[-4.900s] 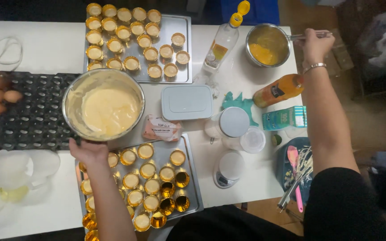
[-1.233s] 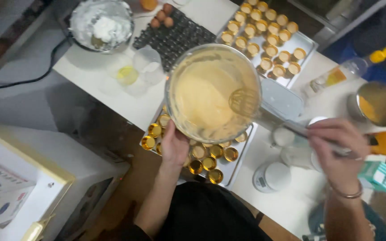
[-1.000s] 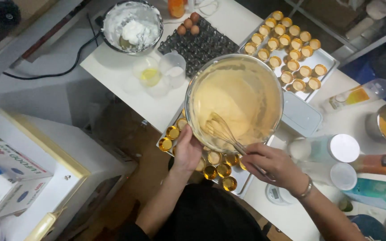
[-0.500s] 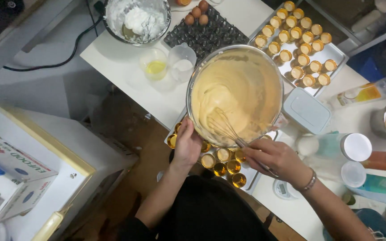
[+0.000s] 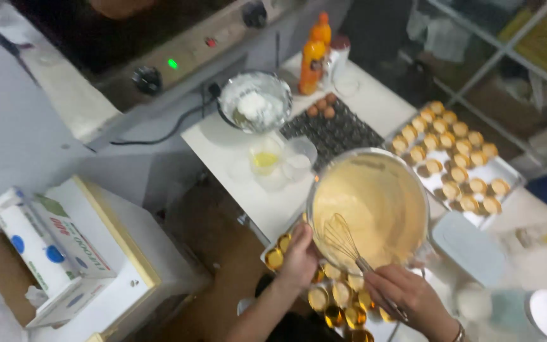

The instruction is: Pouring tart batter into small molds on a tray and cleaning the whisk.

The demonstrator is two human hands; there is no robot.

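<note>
Yellow batter fills the glass mixing bowl, looking smooth and already well blended. The left hand is closed on the bowl's near rim, tilting it over the near edge of the desk; the right hand is wrapped round the handle of a wire whisk sunk in the mix. Gold foil cups on the tray beneath look unfilled. Crowding around: a black egg tray, a flour bowl, a far tray of pastry shells.
</note>
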